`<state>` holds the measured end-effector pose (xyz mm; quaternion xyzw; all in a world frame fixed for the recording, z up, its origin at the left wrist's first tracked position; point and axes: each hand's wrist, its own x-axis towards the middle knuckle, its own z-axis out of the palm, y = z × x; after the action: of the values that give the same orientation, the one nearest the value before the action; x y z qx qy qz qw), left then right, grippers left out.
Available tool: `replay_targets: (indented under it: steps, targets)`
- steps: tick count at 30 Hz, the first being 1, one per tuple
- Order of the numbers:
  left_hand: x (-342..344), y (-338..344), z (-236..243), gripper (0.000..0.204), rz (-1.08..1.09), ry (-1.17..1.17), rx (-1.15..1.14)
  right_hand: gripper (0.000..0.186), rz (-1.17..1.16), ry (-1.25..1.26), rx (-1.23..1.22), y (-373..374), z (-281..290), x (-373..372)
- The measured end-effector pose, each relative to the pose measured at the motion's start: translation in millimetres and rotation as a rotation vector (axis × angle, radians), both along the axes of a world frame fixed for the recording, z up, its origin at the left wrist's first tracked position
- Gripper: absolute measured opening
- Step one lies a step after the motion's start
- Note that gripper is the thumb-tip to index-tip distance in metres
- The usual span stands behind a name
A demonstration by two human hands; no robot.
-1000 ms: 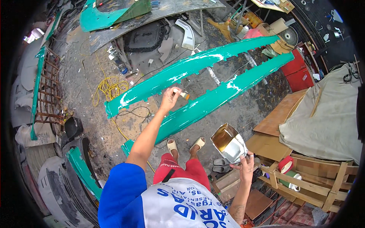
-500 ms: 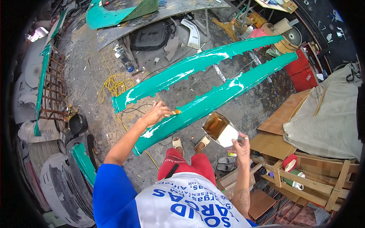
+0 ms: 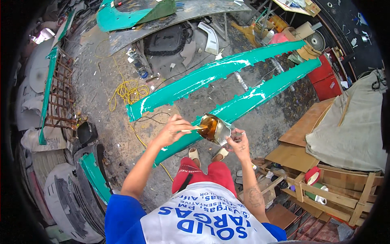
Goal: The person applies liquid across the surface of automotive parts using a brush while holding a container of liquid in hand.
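Observation:
In my left hand (image 3: pixel 174 131) I grip a paintbrush by its pale wooden handle (image 3: pixel 189 130). Its bristle end is inside an open container (image 3: pixel 221 133) of amber-brown liquid, so the bristles cannot be made out. My right hand (image 3: pixel 237 145) is closed on the container's near right side, and the container tilts toward the brush. Beneath both hands lies a long, glossy green panel (image 3: pixel 248 99), partly covered by them. A second long green panel (image 3: pixel 191 83) runs roughly parallel beyond it, wet-looking with white glare.
Bars wrapped in a silvery film (image 3: pixel 241 81) run beneath the panels. A yellow cord (image 3: pixel 129 92) lies coiled on the floor at left. At right are a red cabinet (image 3: pixel 325 82), cardboard sheets (image 3: pixel 290 156) and a wooden crate (image 3: pixel 337 199). A table (image 3: pixel 191 14) stands at the far side.
The brush has left the near panel's surface and gone into the container. My right hand has brought the container left and up to meet it.

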<state>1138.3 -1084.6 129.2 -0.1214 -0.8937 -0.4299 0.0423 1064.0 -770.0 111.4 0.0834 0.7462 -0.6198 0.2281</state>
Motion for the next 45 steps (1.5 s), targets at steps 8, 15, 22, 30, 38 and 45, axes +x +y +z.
replay_targets:
  steps: [8, 15, 22, 30, 38, 45]
  targets:
    - [101.3, -47.4, -56.9, 0.032, 0.092, -0.169, -0.284, 0.055, -0.058, -0.013, 0.031, 24.3, -0.9, 7.0]
    - [11.0, -83.5, -58.2, 0.016, -0.336, -0.497, -0.352, 0.056, -0.151, -0.075, 0.005, 59.9, 16.4, 28.4]
    - [-172.0, -24.8, -95.6, 0.014, -0.692, -0.445, -0.116, 0.056, -0.267, -0.049, 0.030, 85.2, 30.6, 57.0]
    - [-219.1, -4.3, -92.4, 0.018, -0.655, -0.221, -0.135, 0.052, -0.399, -0.035, -0.022, 91.4, 50.6, 71.7]
    - [-77.7, -22.3, -90.8, 0.034, -0.302, -0.025, -0.337, 0.052, -0.370, -0.051, 0.019, 102.6, 54.2, 65.9]
    - [-38.7, -29.4, -86.2, 0.049, -0.182, 0.039, -0.363, 0.047, -0.310, 0.006, -0.017, 103.4, 53.8, 54.8]
